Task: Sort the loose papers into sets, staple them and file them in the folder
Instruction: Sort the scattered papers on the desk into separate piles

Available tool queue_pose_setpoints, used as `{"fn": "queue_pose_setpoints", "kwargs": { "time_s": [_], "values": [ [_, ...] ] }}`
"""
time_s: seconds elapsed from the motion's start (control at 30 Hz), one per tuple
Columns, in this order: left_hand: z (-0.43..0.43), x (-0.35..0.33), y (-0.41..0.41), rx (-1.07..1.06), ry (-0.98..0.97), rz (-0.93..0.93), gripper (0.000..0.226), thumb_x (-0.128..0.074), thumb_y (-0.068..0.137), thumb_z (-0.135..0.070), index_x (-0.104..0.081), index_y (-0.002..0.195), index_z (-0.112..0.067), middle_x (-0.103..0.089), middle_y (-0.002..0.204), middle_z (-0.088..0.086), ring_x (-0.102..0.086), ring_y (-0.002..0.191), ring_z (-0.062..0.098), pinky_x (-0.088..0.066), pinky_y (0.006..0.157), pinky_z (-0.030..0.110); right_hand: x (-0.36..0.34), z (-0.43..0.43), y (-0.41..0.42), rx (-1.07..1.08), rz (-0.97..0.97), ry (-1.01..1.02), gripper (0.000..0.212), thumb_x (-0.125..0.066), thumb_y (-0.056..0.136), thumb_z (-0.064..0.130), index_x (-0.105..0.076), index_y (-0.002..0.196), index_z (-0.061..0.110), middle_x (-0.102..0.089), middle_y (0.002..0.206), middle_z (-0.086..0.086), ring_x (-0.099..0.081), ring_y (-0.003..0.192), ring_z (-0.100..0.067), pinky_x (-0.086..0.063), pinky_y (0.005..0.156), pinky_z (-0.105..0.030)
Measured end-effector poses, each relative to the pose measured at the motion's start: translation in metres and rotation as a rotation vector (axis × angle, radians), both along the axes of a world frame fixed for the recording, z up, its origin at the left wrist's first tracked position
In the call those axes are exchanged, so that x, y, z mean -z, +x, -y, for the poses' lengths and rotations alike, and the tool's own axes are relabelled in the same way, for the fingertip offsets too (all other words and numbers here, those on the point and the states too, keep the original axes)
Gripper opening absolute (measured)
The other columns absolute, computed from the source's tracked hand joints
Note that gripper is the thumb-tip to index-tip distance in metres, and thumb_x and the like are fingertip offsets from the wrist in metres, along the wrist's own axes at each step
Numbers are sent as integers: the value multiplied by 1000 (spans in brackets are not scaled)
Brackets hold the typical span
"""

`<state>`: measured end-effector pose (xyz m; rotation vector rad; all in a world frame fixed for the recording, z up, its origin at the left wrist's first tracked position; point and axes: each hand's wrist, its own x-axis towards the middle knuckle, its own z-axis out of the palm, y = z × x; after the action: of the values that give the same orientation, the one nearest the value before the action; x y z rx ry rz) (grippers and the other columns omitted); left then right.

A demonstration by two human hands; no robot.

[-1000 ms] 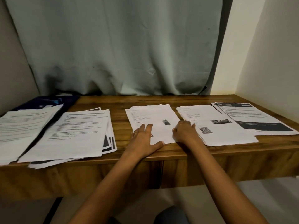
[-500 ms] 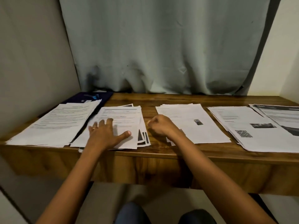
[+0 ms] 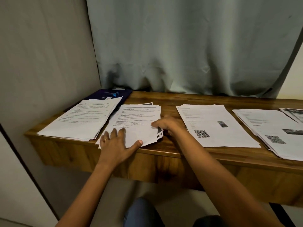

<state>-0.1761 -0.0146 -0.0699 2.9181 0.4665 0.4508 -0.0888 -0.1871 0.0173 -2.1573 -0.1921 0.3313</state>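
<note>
Stack of loose papers second from left on counter, long axis running away from the body, sheets fanned at right edge. Pinned at near-left corner by left hand, fingers flat and spread. Flanked on the right by right hand, fingers curled against that edge; cannot tell whether pinching. Probably squaring next: push leftward.

Five stacks of printed white sheets lie flat in a row: the first stack at far left, the fanned second stack just beside it, the third stack and fourth stack each topped by a QR code, the fifth stack cut off at right. A dark blue folder lies partly under the first stack's far end, a blue stapler on it.
</note>
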Motion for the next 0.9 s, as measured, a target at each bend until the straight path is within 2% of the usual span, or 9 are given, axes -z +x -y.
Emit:
{"fn": "queue_pose_setpoints", "kwargs": {
  "time_s": [0.07, 0.2, 0.3, 0.37, 0.43, 0.53, 0.63, 0.77, 0.9],
  "values": [
    [5, -3, -1, 9, -16, -1, 102, -11, 66, -86, -27, 146, -25, -25, 155, 8, -19, 142, 37, -18, 113, 54, 4, -3, 3, -3, 15, -48, 31, -64, 85, 4, -61, 116, 5, -64, 120, -7, -64, 101, -23, -48, 65, -24],
    [8, -13, -6, 93, -167, 153, 95, -33, 72, -85, -35, 142, -20, -33, 151, 7, -32, 138, 30, -31, 108, 50, 3, 7, 12, 52, 82, -201, 8, -59, 85, 1, -54, 88, 6, -59, 91, -10, -58, 64, -17, -48, 50, -24],
    [-8, -24, -9, 97, -193, 300, 84, -44, 77, -76, -43, 133, -14, -46, 140, 10, -43, 128, 29, -41, 103, 47, 0, 21, 26, 150, 155, -263, 25, -57, 82, -4, -49, 103, 7, -55, 98, -12, -57, 77, -25, -55, 62, -34],
    [-29, -31, -11, 65, -187, 332, 83, -46, 76, -75, -43, 134, -14, -46, 139, 10, -42, 127, 28, -41, 104, 48, -1, 28, 31, 165, 179, -343, 34, -60, 85, 3, -50, 117, 6, -56, 112, -14, -55, 85, -26, -53, 67, -33],
    [-53, -35, -13, 15, -233, 334, 85, -50, 75, -72, -39, 139, -16, -42, 144, 9, -38, 131, 28, -37, 105, 48, 1, 30, 38, 195, 213, -449, 39, -62, 86, 10, -52, 123, 4, -58, 122, -14, -58, 99, -28, -54, 80, -36],
    [-94, -37, -16, -93, -270, 316, 87, -49, 75, -72, -39, 140, -15, -40, 146, 11, -36, 133, 32, -35, 105, 50, 1, 17, 37, 278, 408, -576, 48, -64, 86, 19, -47, 129, 6, -49, 133, -15, -44, 122, -34, -44, 96, -40],
    [-136, -38, -15, -219, -289, 286, 84, -51, 79, -67, -41, 138, -9, -42, 144, 18, -39, 131, 37, -35, 106, 53, -9, -20, 27, 163, 571, -459, 46, -63, 88, 23, -48, 128, 4, -48, 133, -16, -43, 122, -33, -40, 90, -36],
    [-184, -37, -15, -370, -326, 185, 87, -53, 82, -66, -38, 138, -1, -43, 141, 24, -42, 128, 42, -35, 105, 55, -10, -92, 18, -99, 308, -169, 40, -64, 88, 36, -60, 113, 6, -62, 111, -11, -59, 104, -26, -42, 75, -30],
    [-206, -42, -15, -413, -368, 100, 91, -50, 82, -68, -34, 141, -1, -41, 143, 22, -43, 128, 42, -39, 102, 52, 3, -143, 16, -188, 235, -105, 36, -63, 87, 41, -60, 108, 12, -56, 100, -9, -56, 92, -20, -41, 65, -28]
  ]
}}
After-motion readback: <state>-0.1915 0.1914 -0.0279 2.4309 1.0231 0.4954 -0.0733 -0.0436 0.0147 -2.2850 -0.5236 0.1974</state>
